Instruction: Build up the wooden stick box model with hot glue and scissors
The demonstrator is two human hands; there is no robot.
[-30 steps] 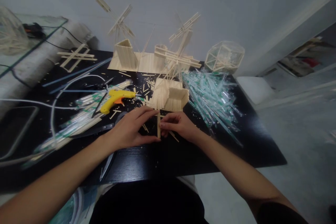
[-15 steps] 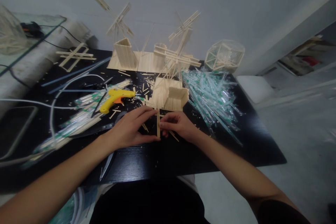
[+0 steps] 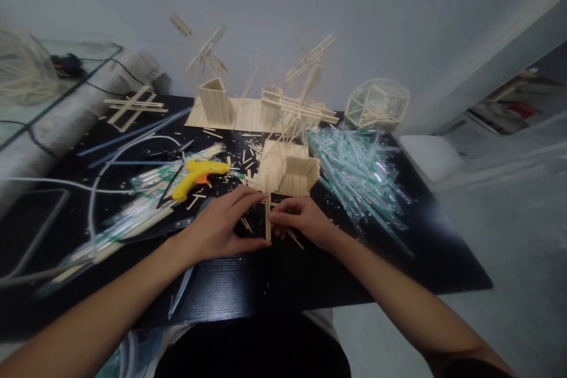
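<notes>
Near the table's front edge, my left hand [image 3: 228,225] grips a short bundle of thin wooden sticks [image 3: 268,218] end to end, thumb at the near end and fingers at the far end. My right hand [image 3: 305,221] is closed at the bundle's right side, its thumb and index fingertip touching or nearly touching the sticks; its other fingers are partly hidden. Just beyond the hands stands a wooden stick model [image 3: 299,174] with a boxy open container and a windmill-like cross of blades [image 3: 299,106]. A few loose sticks [image 3: 296,238] lie under my hands.
A yellow glue gun [image 3: 197,178] lies left of my hands, on wrapped stick packs [image 3: 146,201], with its white cable [image 3: 95,189] looping left. Scissors [image 3: 181,289] lie near the front edge. Empty plastic wrappers [image 3: 358,165] heap at right. More stick models [image 3: 215,103] stand against the wall.
The whole scene sits slightly lower in view, as the head has tilted up a little. Both hands keep nearly the same position around the sticks.
</notes>
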